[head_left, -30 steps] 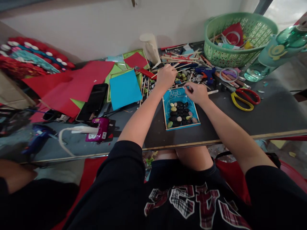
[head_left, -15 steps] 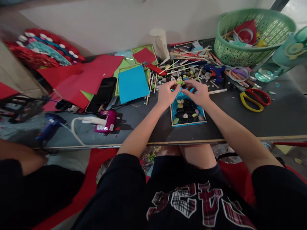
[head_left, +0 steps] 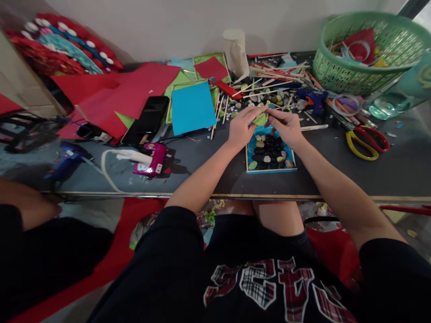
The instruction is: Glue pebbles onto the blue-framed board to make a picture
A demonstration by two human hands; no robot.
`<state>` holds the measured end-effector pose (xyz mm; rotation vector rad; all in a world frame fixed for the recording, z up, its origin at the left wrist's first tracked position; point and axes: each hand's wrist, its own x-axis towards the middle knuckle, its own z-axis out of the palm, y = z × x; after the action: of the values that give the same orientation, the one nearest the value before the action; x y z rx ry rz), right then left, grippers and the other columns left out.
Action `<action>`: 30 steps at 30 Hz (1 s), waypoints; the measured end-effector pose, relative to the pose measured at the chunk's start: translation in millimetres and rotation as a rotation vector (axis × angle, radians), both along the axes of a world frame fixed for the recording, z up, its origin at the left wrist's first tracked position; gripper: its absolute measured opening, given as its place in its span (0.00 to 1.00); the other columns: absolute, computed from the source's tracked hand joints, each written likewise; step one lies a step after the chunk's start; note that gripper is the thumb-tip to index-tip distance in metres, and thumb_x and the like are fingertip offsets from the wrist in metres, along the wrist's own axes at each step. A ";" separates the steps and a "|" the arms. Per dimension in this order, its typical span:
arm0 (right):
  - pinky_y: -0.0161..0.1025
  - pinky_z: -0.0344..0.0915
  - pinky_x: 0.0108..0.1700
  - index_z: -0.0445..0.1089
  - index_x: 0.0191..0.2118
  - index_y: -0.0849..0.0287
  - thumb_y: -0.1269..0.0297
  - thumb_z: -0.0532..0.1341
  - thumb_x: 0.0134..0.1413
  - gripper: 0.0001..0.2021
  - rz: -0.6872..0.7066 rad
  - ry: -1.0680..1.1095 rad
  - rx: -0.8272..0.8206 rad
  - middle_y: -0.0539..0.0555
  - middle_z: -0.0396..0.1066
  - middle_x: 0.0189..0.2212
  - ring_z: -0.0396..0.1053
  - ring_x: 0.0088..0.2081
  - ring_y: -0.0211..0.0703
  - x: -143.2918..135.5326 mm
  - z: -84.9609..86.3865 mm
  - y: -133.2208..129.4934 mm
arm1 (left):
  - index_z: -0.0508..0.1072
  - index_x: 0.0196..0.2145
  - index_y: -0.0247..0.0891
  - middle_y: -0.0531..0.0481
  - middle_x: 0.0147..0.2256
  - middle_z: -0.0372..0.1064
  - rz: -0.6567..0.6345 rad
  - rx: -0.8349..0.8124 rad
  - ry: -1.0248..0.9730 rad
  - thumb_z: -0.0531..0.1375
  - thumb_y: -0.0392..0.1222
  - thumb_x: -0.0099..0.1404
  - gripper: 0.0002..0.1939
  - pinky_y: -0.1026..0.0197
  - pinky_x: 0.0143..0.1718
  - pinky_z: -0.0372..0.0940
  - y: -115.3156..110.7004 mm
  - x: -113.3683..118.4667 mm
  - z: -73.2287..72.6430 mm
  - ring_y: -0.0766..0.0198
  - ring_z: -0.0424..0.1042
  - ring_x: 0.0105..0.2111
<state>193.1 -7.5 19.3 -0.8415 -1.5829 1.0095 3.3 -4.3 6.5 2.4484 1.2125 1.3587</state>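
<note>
Over the far end of a shallow blue tray (head_left: 249, 154) with thin pale wooden edging, both hands meet around a small yellow-green piece (head_left: 260, 119), which looks like paper or a leaf shape. My left hand (head_left: 241, 128) pinches it from the left with closed fingers. From the other side, the fingertips of my right hand (head_left: 286, 128) are closed at its upper right edge. Inside the tray lie black pebbles (head_left: 261, 158) in rows, with several pale and yellow-green stones (head_left: 267, 159) among them. The fingers partly hide the tray's far end.
Loose pebbles and wooden sticks (head_left: 269, 85) are heaped behind the hands. To the right are scissors (head_left: 367, 142), a blue glue gun (head_left: 313, 101) and a green basket (head_left: 357, 80). Leftward lie blue card (head_left: 193, 107), a phone (head_left: 151, 119) and a purple power socket (head_left: 151, 159). Another person's arm (head_left: 27, 204) is at far left.
My hands have lifted slightly, and the yellow-green piece is turned so more of its flat face shows. The whole view has shifted a little, with the tray appearing farther right.
</note>
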 end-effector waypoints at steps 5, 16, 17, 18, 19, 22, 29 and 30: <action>0.38 0.70 0.23 0.83 0.46 0.52 0.36 0.72 0.48 0.28 0.054 -0.013 -0.037 0.51 0.79 0.31 0.76 0.30 0.46 1.0 2.9 -1.1 | 0.81 0.44 0.46 0.46 0.44 0.79 -0.036 0.090 -0.038 0.50 0.49 0.79 0.19 0.52 0.51 0.72 -0.5 -0.6 3.5 0.57 0.78 0.47; 0.34 0.67 0.22 0.83 0.35 0.57 0.35 0.75 0.42 0.27 0.148 0.043 -0.123 0.50 0.77 0.26 0.72 0.24 0.40 5.4 4.5 3.2 | 0.72 0.39 0.45 0.43 0.40 0.75 -0.136 0.032 0.024 0.45 0.59 0.79 0.23 0.47 0.51 0.70 0.6 -0.5 11.4 0.52 0.75 0.47; 0.34 0.67 0.22 0.83 0.35 0.57 0.35 0.75 0.42 0.27 0.158 0.045 -0.132 0.51 0.77 0.26 0.72 0.24 0.40 5.1 4.8 3.2 | 0.72 0.39 0.45 0.43 0.40 0.74 -0.128 0.034 0.031 0.44 0.60 0.78 0.24 0.47 0.50 0.70 0.9 0.3 10.5 0.53 0.75 0.46; 0.35 0.68 0.22 0.83 0.35 0.57 0.35 0.74 0.43 0.28 0.167 0.046 -0.143 0.51 0.77 0.26 0.72 0.24 0.40 4.7 5.0 2.9 | 0.71 0.38 0.45 0.43 0.39 0.74 -0.118 0.038 0.039 0.42 0.61 0.78 0.25 0.47 0.49 0.70 1.0 1.0 9.7 0.53 0.75 0.46; 0.35 0.69 0.23 0.82 0.36 0.58 0.34 0.74 0.43 0.28 0.173 0.048 -0.157 0.51 0.77 0.26 0.73 0.24 0.40 4.2 5.1 2.5 | 0.70 0.38 0.45 0.43 0.39 0.73 -0.106 0.043 0.048 0.42 0.61 0.78 0.26 0.47 0.49 0.70 0.8 1.7 8.8 0.53 0.75 0.46; 0.35 0.72 0.26 0.82 0.36 0.57 0.34 0.74 0.43 0.28 0.179 0.078 -0.203 0.51 0.77 0.27 0.75 0.27 0.41 0.7 5.5 -0.8 | 0.69 0.39 0.45 0.43 0.39 0.72 -0.078 0.081 0.068 0.39 0.62 0.78 0.27 0.46 0.50 0.69 -0.7 2.8 7.0 0.53 0.74 0.46; 0.40 0.79 0.43 0.81 0.37 0.57 0.36 0.75 0.43 0.27 0.220 0.215 -0.238 0.52 0.78 0.32 0.78 0.36 0.42 -10.5 8.7 -14.4 | 0.67 0.38 0.44 0.42 0.39 0.70 -0.070 0.138 0.084 0.38 0.61 0.78 0.26 0.40 0.54 0.68 -1.6 0.2 4.3 0.51 0.73 0.45; 0.41 0.80 0.44 0.81 0.37 0.56 0.37 0.75 0.44 0.26 0.222 0.219 -0.235 0.52 0.78 0.32 0.78 0.37 0.42 -11.4 8.3 -15.1 | 0.67 0.38 0.44 0.42 0.40 0.70 -0.072 0.133 0.079 0.38 0.61 0.78 0.26 0.40 0.54 0.68 -1.4 -0.1 4.4 0.51 0.73 0.46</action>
<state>181.7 -22.6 27.6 -0.6935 -1.4090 1.4185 3.2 -5.7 10.9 2.6326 1.0696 1.3774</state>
